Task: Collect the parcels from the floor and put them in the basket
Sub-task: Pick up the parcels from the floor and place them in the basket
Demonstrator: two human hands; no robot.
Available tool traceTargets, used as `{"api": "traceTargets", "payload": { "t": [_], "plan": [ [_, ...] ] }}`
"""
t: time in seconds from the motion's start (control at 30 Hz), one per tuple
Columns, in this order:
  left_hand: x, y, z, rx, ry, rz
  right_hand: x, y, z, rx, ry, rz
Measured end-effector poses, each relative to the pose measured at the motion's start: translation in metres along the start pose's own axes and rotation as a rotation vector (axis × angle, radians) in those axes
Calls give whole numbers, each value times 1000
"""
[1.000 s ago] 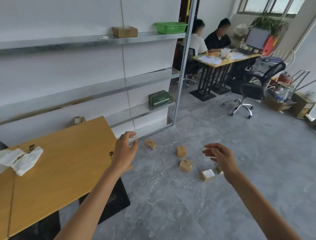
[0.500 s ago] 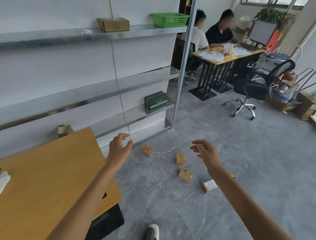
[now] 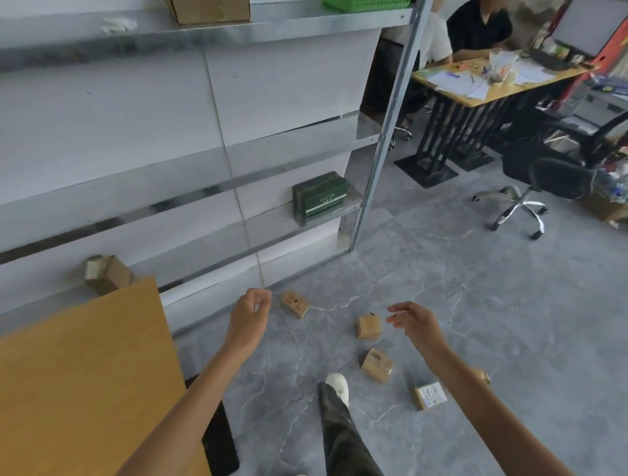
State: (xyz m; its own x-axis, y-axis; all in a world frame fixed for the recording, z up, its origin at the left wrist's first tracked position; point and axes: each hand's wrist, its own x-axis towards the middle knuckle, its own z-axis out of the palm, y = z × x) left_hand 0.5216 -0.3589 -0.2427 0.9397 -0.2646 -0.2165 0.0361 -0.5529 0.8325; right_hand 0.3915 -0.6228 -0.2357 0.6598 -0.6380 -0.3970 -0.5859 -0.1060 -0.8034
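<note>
**Now for the First Pick, Nothing Gathered Yet**

The left hand (image 3: pixel 249 317) hangs with its fingers loosely curled, and the right hand (image 3: pixel 416 322) has its fingers slack and slightly spread. Neither holds anything.

Five parcels lie on the grey floor (image 3: pixel 475 288). The shelf-side parcel (image 3: pixel 295 304) shows just beside the left hand, and the middle parcel (image 3: pixel 368 326) lies between the hands. The near parcel (image 3: pixel 377 365) is closer to the shoe (image 3: pixel 338 385). The labelled parcel (image 3: pixel 429 395) lies by the right forearm, and a fifth parcel (image 3: pixel 482 375) is mostly hidden behind that forearm. The basket (image 3: pixel 367 4) sits well apart on the top shelf, with only its lower edge in view.

The step in hand looks like the reach down. It would go best with a stoop and one parcel per hand, each pinched across its short sides.

The shelf-side parcel's long axis runs diagonally, upper left to lower right. The labelled parcel lies label up, its long axis running lower left to upper right. The middle parcel looks too nearly square to tell.
</note>
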Motion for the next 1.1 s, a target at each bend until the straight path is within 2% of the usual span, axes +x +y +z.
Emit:
{"api": "traceTargets", "payload": {
  "t": [0.37,0.57,0.67,0.8,0.93,1.03,1.1],
  "plan": [
    [167,30,47,37,37,-256,226,-51,7,-251,-212,49],
    [227,23,64,83,-19,-348,289,-57,44,-305,-318,95],
    [255,0,84,144,-121,-405,315,-48,75,-331,-330,117],
    [290,-52,129,202,-292,-518,354,-12,126,-451,-347,118],
    [326,-133,189,172,-356,-632,400,51,191,-538,-403,131],
    [371,-220,243,99,-321,-735,453,117,255,-544,-409,171],
    [408,-287,282,-47,-219,-795,496,171,301,-546,-422,157]
  ]
}}
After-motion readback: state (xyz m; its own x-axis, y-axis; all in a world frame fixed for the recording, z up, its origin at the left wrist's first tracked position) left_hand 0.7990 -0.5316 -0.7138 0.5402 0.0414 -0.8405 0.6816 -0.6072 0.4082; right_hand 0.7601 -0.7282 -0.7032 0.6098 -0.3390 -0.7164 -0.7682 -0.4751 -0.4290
